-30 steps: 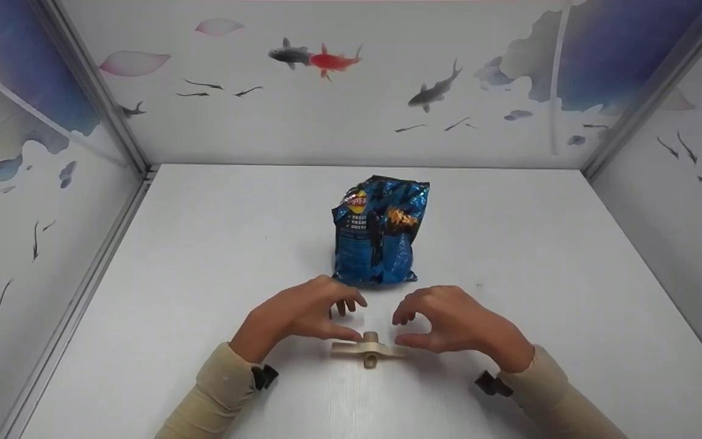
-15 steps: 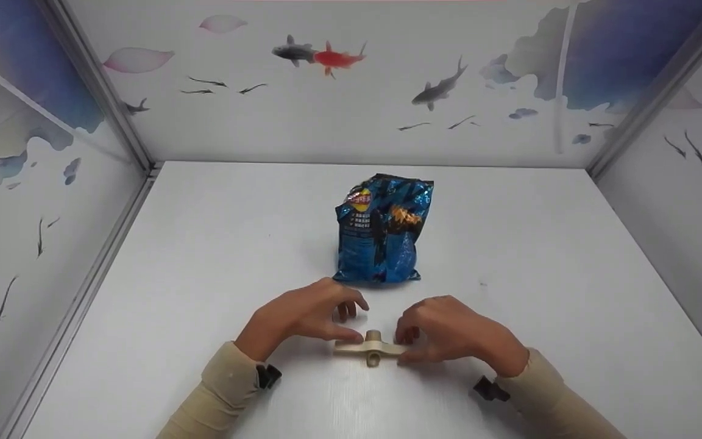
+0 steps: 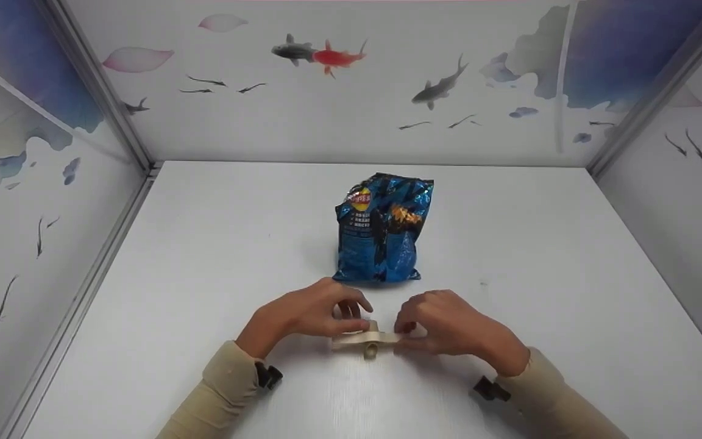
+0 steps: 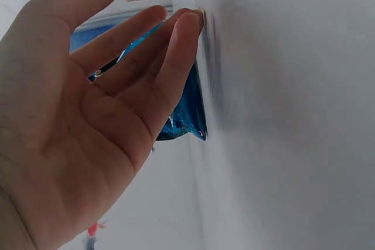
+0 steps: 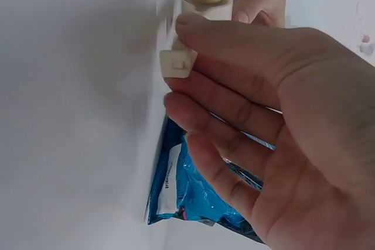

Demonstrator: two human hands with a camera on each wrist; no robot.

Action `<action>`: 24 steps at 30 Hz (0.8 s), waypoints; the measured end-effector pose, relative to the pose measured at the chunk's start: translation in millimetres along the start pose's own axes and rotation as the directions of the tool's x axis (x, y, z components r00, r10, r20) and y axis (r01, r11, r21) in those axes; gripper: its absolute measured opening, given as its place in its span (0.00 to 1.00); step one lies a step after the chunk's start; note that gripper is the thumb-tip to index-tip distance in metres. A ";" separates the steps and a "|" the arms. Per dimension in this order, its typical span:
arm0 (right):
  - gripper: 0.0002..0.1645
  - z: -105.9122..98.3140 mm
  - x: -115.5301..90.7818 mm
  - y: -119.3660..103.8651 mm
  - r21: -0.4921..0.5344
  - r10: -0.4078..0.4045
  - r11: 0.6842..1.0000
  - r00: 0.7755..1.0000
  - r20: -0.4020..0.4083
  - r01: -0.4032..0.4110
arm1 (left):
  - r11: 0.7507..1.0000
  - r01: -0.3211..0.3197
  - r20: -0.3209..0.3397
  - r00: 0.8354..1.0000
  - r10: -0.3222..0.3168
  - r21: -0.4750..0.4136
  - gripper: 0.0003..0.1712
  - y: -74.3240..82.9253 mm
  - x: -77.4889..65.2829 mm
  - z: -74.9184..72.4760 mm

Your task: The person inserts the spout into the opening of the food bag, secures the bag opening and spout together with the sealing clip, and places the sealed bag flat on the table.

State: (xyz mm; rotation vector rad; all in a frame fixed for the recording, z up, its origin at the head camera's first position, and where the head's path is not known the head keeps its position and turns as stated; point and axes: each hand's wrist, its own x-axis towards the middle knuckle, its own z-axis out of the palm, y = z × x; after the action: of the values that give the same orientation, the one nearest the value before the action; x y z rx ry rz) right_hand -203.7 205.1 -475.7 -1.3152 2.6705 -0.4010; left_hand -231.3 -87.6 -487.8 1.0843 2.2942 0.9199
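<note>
Pinching the beige fitting [image 3: 372, 337], the right hand [image 3: 451, 326] curves inward.

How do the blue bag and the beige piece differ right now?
The blue bag is much larger; the beige piece is small.
The bag is crinkled and shiny with printing; the piece looks plain, a narrow bar with a round stub at its middle.
The piece is pinched at one end by the right hand; neither hand grips the bag.
Both are near the middle of the table's width.
</note>
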 end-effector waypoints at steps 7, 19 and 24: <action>0.10 -0.4 0.8 -0.8 -0.118 -0.070 0.992 0.975 -0.209 0.046 | 0.994 -0.021 -0.023 1.000 0.018 -0.110 0.25 -1.5 0.6 -1.6; 0.14 1.9 1.4 3.0 -0.175 -0.132 0.983 0.892 -0.432 0.061 | 0.973 -0.052 -0.104 0.994 0.029 -0.225 0.17 0.9 -1.3 -4.9; 0.16 2.6 2.9 5.0 -0.145 -0.101 0.989 0.881 -0.461 0.037 | 0.977 -0.076 -0.128 0.991 0.051 -0.201 0.19 1.7 -1.8 -5.9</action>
State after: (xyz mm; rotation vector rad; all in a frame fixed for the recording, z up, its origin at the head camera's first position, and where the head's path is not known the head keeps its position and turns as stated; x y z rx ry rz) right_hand -208.7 205.3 -479.7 -1.5209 3.0936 -0.6336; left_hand -233.1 -90.5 -482.3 1.0434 2.2103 1.2497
